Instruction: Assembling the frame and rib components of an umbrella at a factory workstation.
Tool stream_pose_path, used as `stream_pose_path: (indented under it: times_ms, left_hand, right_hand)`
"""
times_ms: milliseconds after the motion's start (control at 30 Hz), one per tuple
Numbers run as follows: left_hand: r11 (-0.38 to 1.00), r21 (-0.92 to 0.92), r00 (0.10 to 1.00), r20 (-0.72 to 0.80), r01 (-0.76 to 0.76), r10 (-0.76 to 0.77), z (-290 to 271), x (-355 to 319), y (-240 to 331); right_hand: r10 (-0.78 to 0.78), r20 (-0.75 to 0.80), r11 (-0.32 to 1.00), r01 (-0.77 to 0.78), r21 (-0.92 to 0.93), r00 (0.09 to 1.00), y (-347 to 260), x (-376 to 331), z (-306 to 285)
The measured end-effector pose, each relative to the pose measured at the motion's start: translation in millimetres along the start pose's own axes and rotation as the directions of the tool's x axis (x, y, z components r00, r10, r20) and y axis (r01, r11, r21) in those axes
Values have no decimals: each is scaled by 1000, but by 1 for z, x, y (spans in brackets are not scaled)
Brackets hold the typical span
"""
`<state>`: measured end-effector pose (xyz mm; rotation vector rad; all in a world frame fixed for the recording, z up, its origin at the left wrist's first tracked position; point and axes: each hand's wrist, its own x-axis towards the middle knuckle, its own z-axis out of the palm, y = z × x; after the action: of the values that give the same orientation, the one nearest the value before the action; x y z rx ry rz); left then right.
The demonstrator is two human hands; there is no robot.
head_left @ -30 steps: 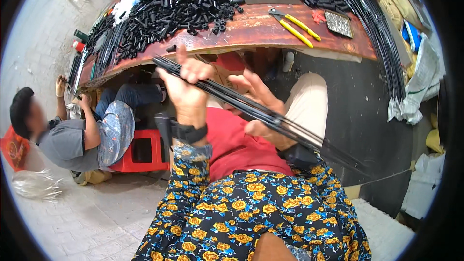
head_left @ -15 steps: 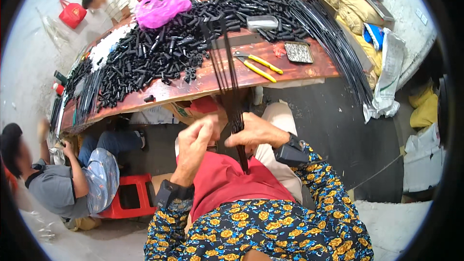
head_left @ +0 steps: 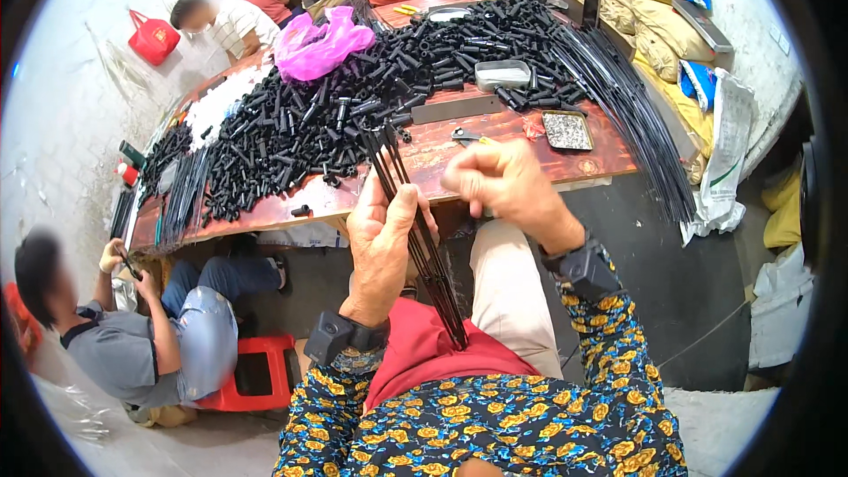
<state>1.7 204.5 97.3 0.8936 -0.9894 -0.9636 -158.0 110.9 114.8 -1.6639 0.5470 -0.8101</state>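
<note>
I see the left hand (head_left: pixel 382 252) closed round a bundle of thin black rods (head_left: pixel 415 230), fingers wrapped on the shafts, the rods running from the red lap cloth (head_left: pixel 422 346) up toward the bench (head_left: pixel 442 155). The right hand (head_left: pixel 505 184) is curled into a loose fist just beside the rod tips; whether it pinches anything I cannot tell. Black tubes (head_left: pixel 353 115) lie heaped across the bench, long black rods (head_left: pixel 632 115) at its right end.
</note>
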Motion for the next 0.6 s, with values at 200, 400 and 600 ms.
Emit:
stream_pose_path:
  times_ms: [200, 400, 600]
  left_hand:
    - [998, -24, 992, 113, 54, -51, 8, 16, -7]
    - [988, -99, 973, 209, 119, -96, 9, 28, -11]
    - [994, -23, 969, 228, 109, -101, 13, 34, -13]
  right_hand:
    - [-398, -274, 911, 341, -234, 876, -35, 28, 3]
    - [-358, 32, 876, 348, -334, 933, -41, 56, -29]
    - [-572, 319, 565, 644, -516, 756, -50, 76, -45]
